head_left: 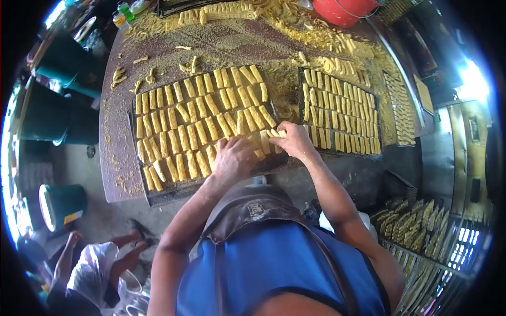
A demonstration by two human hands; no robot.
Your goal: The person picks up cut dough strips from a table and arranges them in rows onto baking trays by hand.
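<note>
We see grey floor (81, 166) beneath a brown tabletop (115, 134), a metal rack (432, 263) low on the right, pale upright panels (440, 158) farther up, and harsh light (473, 81) glaring above.

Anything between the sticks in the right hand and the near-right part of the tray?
Nothing visible blocks it: the dough sticks in the right hand are at the right edge of the larger tray. The left hand covers part of the near row, but farther left. What lies under it is hidden.

Blue, dark-edged sleeveless top (274, 263) beneath dark straps (218, 279)
</note>
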